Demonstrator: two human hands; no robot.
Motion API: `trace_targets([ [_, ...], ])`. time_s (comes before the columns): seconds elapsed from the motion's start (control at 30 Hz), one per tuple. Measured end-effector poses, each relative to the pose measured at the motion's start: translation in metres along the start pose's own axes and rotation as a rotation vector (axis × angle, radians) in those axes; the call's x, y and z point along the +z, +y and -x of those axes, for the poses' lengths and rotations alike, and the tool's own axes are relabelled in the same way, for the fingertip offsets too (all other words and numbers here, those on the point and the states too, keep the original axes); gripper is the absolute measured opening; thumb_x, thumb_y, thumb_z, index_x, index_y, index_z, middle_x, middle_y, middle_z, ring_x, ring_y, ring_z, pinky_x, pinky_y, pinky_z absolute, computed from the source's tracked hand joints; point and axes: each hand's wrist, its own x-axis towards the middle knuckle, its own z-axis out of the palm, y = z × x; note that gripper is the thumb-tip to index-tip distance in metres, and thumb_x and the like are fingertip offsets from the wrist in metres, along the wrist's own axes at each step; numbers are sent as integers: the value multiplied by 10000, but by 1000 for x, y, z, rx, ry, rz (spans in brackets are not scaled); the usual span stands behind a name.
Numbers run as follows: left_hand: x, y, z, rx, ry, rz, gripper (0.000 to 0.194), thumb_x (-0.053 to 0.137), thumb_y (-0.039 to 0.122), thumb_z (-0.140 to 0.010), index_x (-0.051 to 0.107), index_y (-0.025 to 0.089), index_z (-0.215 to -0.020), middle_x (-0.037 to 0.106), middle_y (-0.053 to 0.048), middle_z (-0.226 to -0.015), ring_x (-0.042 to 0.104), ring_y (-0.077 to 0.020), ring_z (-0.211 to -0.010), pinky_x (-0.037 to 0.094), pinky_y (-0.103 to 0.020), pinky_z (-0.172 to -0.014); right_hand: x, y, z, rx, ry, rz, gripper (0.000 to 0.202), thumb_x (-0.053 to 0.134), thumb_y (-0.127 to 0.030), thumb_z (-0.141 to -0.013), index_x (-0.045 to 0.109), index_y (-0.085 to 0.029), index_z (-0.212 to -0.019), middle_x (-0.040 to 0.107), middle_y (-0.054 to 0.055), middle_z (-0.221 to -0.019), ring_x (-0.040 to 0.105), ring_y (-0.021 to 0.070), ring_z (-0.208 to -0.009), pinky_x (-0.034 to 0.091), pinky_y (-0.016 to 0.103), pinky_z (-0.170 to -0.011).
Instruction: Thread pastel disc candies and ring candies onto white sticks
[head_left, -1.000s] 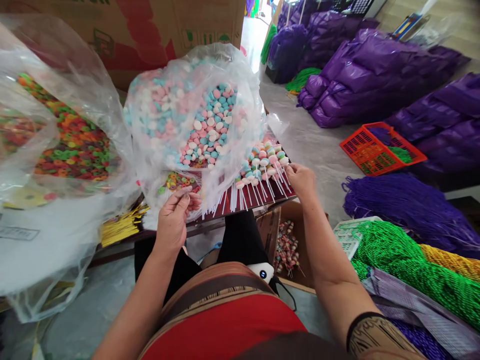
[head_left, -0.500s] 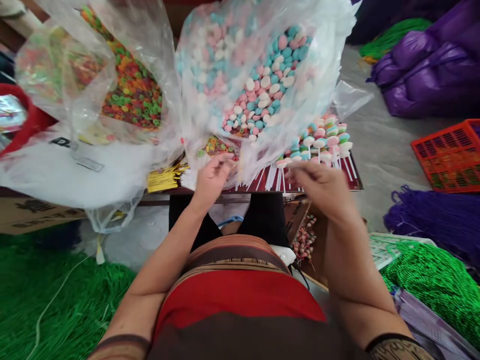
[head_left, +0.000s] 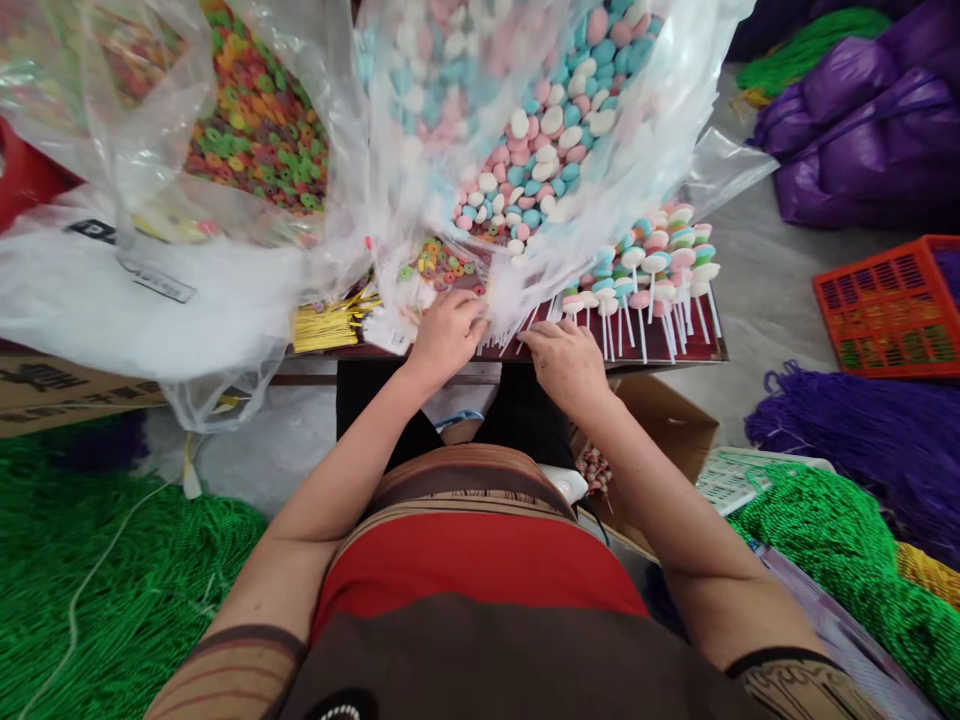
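My left hand (head_left: 448,340) is at the table's front edge, fingers curled in and pressed together beside the small pile of coloured ring candies (head_left: 439,262); what they hold, if anything, is hidden. To its right, my right hand (head_left: 568,362) reaches down with bent fingers, its fingertips closed on the loose white sticks (head_left: 512,338). Beyond the right hand lie finished rows of candies on white sticks (head_left: 656,262), pink, white, blue and green. A large clear bag of pink, white and blue button-shaped candies (head_left: 525,165) stands open behind both hands.
A bag of ring candies (head_left: 259,130) and a white plastic bag (head_left: 150,310) stand at left. Yellow twist ties (head_left: 326,325) lie by the left hand. An orange crate (head_left: 889,310), purple bundles (head_left: 847,130) and green cords (head_left: 825,540) are at right. A cardboard box (head_left: 667,420) stands below.
My right hand has moved left and inward, from the stick candies to the loose white sticks. My left hand has shifted slightly right by the ring candies. The view has tilted a little.
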Motion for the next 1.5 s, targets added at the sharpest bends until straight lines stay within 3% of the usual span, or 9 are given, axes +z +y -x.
trace_targets([
  [0.1, -2, 1, -2, -17, -31, 9, 238, 654, 121, -878, 794, 188, -1058, 753, -113, -1162, 676, -277, -1142, 514, -416, -1073, 3, 2, -8, -147, 29, 105, 386, 411, -118, -1044, 796, -143, -1071, 769, 165, -1035, 574, 307, -976, 357, 428, -847],
  [0.3, -13, 10, 3, -40, -71, -35, 224, 618, 163, -942, 774, 180, -1102, 768, -105, -1195, 686, -251, -1182, 523, -389, -1073, -4, 16, -39, -587, 106, 221, 311, 465, -67, -1012, 757, -126, -922, 710, 137, -841, 522, 266, -800, 298, 407, -752],
  [0.43, -25, 6, 7, -37, 3, -10, 218, 589, 193, -973, 775, 181, -1085, 792, -91, -1139, 711, -230, -1121, 533, -361, -1032, -1, 27, -50, -711, 161, 209, 266, 490, -101, -1024, 732, -139, -920, 691, 119, -843, 517, 244, -762, 286, 391, -728],
  [0.57, -37, -8, 6, -81, 79, 30, 243, 562, 219, -993, 780, 182, -1095, 807, -82, -1102, 728, -217, -1075, 540, -334, -981, 6, 32, -45, -674, 202, 171, 278, 462, -110, -1034, 729, -138, -965, 714, 134, -914, 543, 253, -797, 321, 388, -749],
  [0.7, -35, -18, 4, -120, 77, 25, 252, 574, 234, -988, 789, 185, -1109, 816, -85, -1103, 734, -218, -1049, 541, -331, -958, 10, 32, -36, -642, 196, 156, 283, 468, -62, -1004, 726, -101, -1114, 741, 155, -1016, 589, 274, -906, 367, 388, -820],
  [0.87, -26, -22, 5, -113, 100, -13, 234, 582, 221, -977, 800, 192, -1057, 823, -71, -1044, 729, -223, -1031, 543, -347, -971, 14, 27, -42, -616, 203, 198, 336, 409, -107, -1051, 735, -132, -974, 725, 150, -917, 575, 276, -854, 363, 403, -820],
  [1.07, -29, -25, 14, -87, 89, 15, 231, 571, 202, -986, 799, 210, -1020, 824, -67, -1076, 726, -211, -1071, 548, -346, -995, 18, 29, -58, -674, 216, 217, 385, 371, -137, -1076, 727, -146, -930, 696, 121, -853, 544, 254, -790, 365, 388, -803],
  [1.27, -26, -26, 17, -79, 83, 4, 237, 573, 172, -978, 798, 198, -1050, 821, -75, -1068, 723, -219, -1081, 548, -357, -1001, 13, 28, -58, -621, 172, 150, 312, 454, -69, -1025, 716, -104, -1192, 737, 157, -1041, 602, 264, -913, 396, 377, -825],
  [1.5, -23, -26, 18, -49, 79, -27, 244, 573, 141, -975, 791, 196, -1071, 818, -75, -1061, 718, -219, -1070, 542, -362, -1001, 18, 22, -71, -607, 221, 212, 274, 462, -160, -1049, 725, -148, -974, 720, 133, -899, 565, 268, -846, 345, 393, -741],
])
